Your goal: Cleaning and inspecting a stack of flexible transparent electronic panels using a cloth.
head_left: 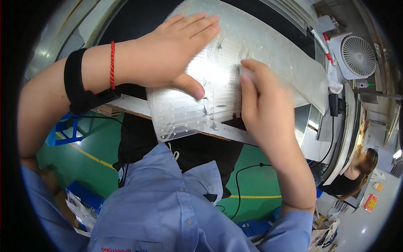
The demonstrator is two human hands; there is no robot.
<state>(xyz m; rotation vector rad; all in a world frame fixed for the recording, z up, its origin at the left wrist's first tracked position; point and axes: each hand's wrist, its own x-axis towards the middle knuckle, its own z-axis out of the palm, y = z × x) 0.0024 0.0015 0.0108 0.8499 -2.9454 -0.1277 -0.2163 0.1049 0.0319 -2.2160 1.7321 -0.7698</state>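
My left hand (176, 50) lies flat across a shiny translucent plastic sheet (176, 110), fingers stretched out and thumb apart. Fine parallel lines and several small dark bits show on the sheet, whose near corner juts over the front edge of the bench. My right hand (266, 98) is closed at the sheet's right side, its fingers pinched round a small whitish piece (247, 72) that is partly hidden and blurred. Beneath and beyond lies a larger translucent dotted sheet (277, 46), reaching to the right.
A white fan (357, 56) stands at the right, beside red and white marker pens (322, 45). A black adapter (334, 105) trails a cable down the bench side. Blue stools (71, 131) stand on the green floor below. Another person (357, 172) sits at the far right.
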